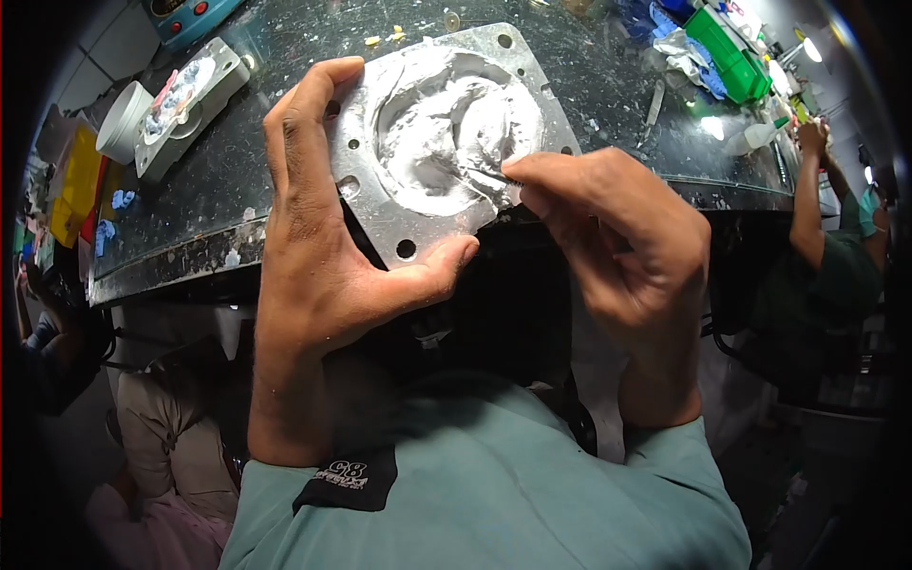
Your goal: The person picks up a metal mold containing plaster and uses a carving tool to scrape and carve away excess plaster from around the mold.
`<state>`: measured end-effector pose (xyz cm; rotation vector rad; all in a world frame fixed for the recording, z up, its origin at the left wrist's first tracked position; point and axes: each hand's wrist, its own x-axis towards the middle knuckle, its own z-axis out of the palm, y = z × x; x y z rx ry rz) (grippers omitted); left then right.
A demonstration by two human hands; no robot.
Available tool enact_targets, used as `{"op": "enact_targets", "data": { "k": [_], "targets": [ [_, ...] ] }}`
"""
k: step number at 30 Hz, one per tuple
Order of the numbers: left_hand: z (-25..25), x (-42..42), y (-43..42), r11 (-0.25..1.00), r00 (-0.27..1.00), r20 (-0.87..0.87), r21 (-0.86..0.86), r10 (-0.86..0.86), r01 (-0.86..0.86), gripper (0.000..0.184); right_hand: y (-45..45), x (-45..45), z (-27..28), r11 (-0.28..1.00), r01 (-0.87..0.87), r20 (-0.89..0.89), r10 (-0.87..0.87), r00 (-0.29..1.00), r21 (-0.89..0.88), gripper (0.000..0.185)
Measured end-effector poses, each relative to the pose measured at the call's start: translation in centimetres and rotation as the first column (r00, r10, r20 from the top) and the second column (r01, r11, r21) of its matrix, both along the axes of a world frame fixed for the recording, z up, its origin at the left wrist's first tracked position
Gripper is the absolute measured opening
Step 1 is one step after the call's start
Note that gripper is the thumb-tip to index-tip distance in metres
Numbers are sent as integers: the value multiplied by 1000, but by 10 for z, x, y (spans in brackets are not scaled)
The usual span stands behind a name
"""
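With my left hand [318, 252] holding the metal plate [380, 214] over the table's [214, 214] near edge and my right hand's [641, 233] grip pinched narrow, any tool unclear, loosening the left could tip it.

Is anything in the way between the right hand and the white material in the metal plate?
Nothing visible: the right hand's fingertips are right at the white material's near right edge. The left hand is around the metal plate's left side, off that path.
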<state>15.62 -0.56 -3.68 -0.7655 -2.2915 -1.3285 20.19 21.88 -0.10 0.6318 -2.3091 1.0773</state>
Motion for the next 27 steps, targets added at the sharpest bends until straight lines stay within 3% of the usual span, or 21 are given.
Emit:
{"op": "enact_targets", "data": {
  "k": [6, 20, 27],
  "targets": [
    [0, 0, -1, 1000, 1000, -19, -9, 18, -18, 118, 6, -8, 4, 998, -17, 29, 15, 999, 66, 25],
    [0, 0, 1, 1000, 1000, -7, 11, 23, -23, 119, 9, -13, 1, 998, -64, 107, 64, 992, -2, 26],
    [1, 0, 1, 1000, 1000, 5, -8, 26, -26, 119, 17, -25, 3, 984, -177, 127, 176, 976, 0, 25]
  ]
}}
